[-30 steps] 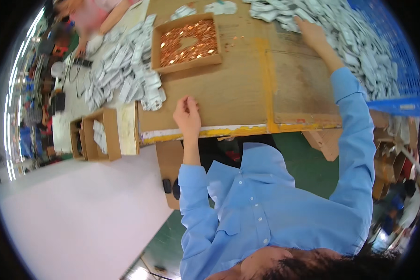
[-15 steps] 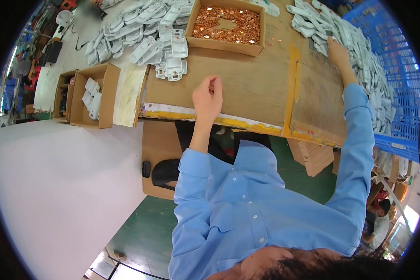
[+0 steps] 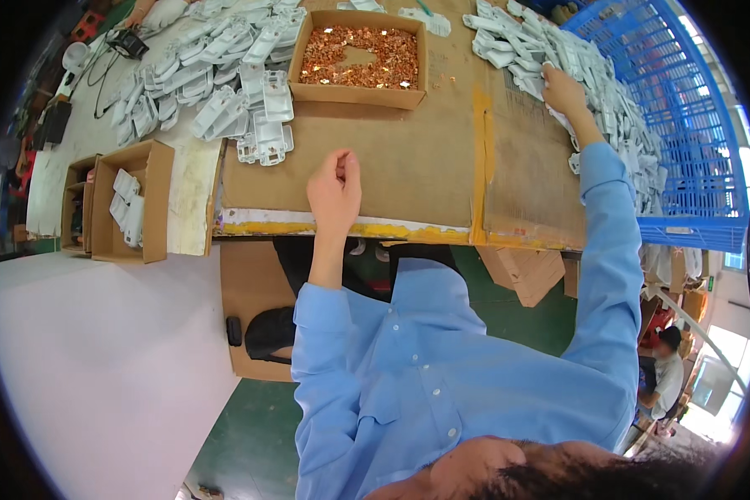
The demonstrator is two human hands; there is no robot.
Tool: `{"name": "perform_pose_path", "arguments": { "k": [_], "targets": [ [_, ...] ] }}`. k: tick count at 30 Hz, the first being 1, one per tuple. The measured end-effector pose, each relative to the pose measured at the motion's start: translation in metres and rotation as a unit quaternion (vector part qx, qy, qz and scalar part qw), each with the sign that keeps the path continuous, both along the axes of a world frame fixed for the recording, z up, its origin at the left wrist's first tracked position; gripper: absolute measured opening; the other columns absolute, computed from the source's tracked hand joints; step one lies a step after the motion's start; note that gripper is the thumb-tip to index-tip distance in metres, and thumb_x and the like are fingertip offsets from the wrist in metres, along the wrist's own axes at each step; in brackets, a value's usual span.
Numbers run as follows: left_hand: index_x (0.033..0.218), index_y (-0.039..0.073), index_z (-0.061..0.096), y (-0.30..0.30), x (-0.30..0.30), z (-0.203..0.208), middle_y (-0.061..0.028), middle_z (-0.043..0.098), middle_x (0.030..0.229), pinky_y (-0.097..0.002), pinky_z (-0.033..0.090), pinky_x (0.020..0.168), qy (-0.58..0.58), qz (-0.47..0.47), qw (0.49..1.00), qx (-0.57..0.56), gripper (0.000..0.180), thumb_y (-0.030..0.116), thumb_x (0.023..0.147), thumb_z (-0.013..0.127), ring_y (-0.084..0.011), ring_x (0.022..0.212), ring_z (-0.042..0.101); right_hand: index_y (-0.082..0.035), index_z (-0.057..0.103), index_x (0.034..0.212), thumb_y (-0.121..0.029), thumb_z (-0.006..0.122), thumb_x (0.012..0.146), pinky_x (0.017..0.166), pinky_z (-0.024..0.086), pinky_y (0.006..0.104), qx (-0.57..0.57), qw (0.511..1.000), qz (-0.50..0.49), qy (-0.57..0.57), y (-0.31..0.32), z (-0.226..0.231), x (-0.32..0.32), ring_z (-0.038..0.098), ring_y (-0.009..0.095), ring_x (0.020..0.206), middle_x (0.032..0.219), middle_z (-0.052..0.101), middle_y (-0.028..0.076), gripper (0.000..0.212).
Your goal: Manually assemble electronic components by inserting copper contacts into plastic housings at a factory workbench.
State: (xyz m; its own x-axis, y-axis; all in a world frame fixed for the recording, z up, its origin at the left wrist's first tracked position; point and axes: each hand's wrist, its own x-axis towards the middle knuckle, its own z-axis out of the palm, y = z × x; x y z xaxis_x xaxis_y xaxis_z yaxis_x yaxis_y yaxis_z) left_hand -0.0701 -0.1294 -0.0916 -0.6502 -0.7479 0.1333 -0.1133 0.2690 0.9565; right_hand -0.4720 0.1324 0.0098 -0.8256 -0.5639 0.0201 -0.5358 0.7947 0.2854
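Note:
My left hand hovers over the near edge of the cardboard-covered table, its fingers curled closed; whatever they may hold is hidden. At the right, my right hand reaches to the near-left edge of a heap of pale grey plastic parts, with thumb and fingertips closed on one pale grey plastic part. Beyond my left hand stands an open cardboard box full of small copper-coloured metal pieces. Another pile of pale grey molded parts lies to its left, some with square openings.
A blue plastic crate borders the right-hand heap. Two small cartons stand at the left table edge, one holding several pale parts. Yellow tape crosses the cardboard. Another person sits at the far lower right.
The view has swung, so the table and boxes appear farther left and slightly lower. My right hand stays at the heap's edge; my left hand remains curled over the near table edge.

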Motion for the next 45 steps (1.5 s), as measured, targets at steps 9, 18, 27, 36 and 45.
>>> {"name": "perform_pose_path", "arguments": {
  "k": [9,18,27,36,45],
  "targets": [
    [0.101,0.001,0.066,0.003,0.0,0.003,-0.0101,0.069,0.079,-0.0317,0.051,0.065,-0.004,-0.002,0.999,-0.034,0.021,0.019,0.091,0.061,-0.0198,0.067,0.064,-0.008,0.052,0.093,-0.016,0.06,0.073,0.068,0.047,0.0451,-0.165,0.981,0.059,-0.078,-0.008,0.042,0.047,0.062,0.035,0.081,0.082,0.063,0.015,0.022],
    [0.128,0.006,0.05,0.013,0.01,0.02,-0.0071,0.063,0.097,-0.0367,0.052,0.071,0.025,-0.093,0.973,-0.211,0.067,0.035,0.075,0.078,-0.0217,0.076,0.06,-0.004,0.051,0.088,-0.007,0.068,0.075,0.058,0.038,0.0249,-0.317,0.806,0.25,-0.433,-0.097,0.061,0.199,0.043,0.007,0.067,0.072,0.047,-0.002,0.021],
    [0.12,0.003,0.052,0.012,0.01,0.019,-0.0172,0.067,0.092,-0.0447,0.053,0.069,-0.058,-0.111,0.982,-0.139,0.061,0.037,0.076,0.077,-0.0359,0.082,0.066,-0.006,0.052,0.087,-0.012,0.068,0.076,0.057,0.036,0.0256,-0.239,0.744,0.274,-0.561,-0.159,0.041,0.251,0.042,0.007,0.064,0.069,0.046,-0.002,0.02],
    [0.106,0.004,0.052,0.004,0.004,0.018,-0.0182,0.067,0.081,-0.0464,0.052,0.064,-0.008,-0.064,0.995,-0.077,0.047,0.038,0.08,0.071,-0.0383,0.075,0.065,-0.004,0.061,0.105,-0.012,0.061,0.09,0.067,0.047,0.0259,-0.212,0.883,0.291,-0.301,-0.245,0.025,0.131,0.059,0.009,0.077,0.081,0.063,0.001,0.017],
    [0.107,0.004,0.052,0.004,0.003,0.014,-0.0168,0.065,0.079,-0.0462,0.052,0.062,-0.014,-0.075,0.99,-0.117,0.047,0.038,0.081,0.07,-0.0368,0.072,0.065,-0.008,0.063,0.098,-0.009,0.058,0.085,0.078,0.052,0.0449,0.016,0.914,0.404,-0.033,-0.291,-0.023,0.096,0.064,0.032,0.093,0.101,0.061,0.013,0.015]
  ]
}}
